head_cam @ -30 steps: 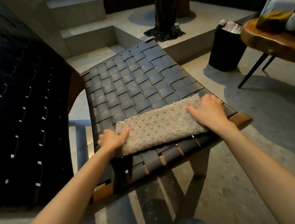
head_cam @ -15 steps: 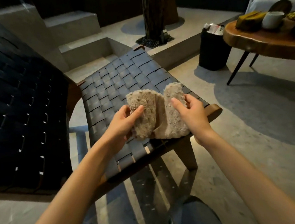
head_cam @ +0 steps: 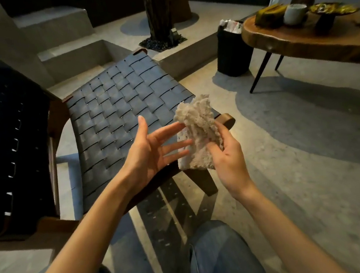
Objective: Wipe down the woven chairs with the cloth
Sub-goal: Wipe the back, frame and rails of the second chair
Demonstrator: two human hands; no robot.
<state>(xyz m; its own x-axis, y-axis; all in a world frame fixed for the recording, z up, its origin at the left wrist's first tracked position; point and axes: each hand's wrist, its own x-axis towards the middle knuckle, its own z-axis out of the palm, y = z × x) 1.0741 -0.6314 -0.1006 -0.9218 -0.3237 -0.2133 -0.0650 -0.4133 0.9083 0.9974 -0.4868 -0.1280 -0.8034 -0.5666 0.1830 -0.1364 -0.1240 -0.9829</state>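
Note:
A dark woven chair seat [head_cam: 117, 103] on a wooden frame stretches away from me in the middle of the view. Its dark woven backrest [head_cam: 7, 142] rises at the left. My right hand [head_cam: 228, 157] grips a bunched beige cloth [head_cam: 198, 129] in the air above the seat's near right corner. My left hand [head_cam: 151, 150] is held palm up beside the cloth, fingers straight and spread, their tips at the cloth's left edge. The cloth is off the seat.
A round wooden side table [head_cam: 311, 38] with a cup and dishes stands at the right. A black bin [head_cam: 232, 51] sits next to it. Concrete steps [head_cam: 54, 29] and a tree trunk [head_cam: 160, 10] lie behind the chair. My jeans-clad knee [head_cam: 219, 253] is below.
The cloth lay flat on the seat's front edge under both hands, then was folded up between them. Now my right hand alone holds it bunched and lifted, and my left hand has let go.

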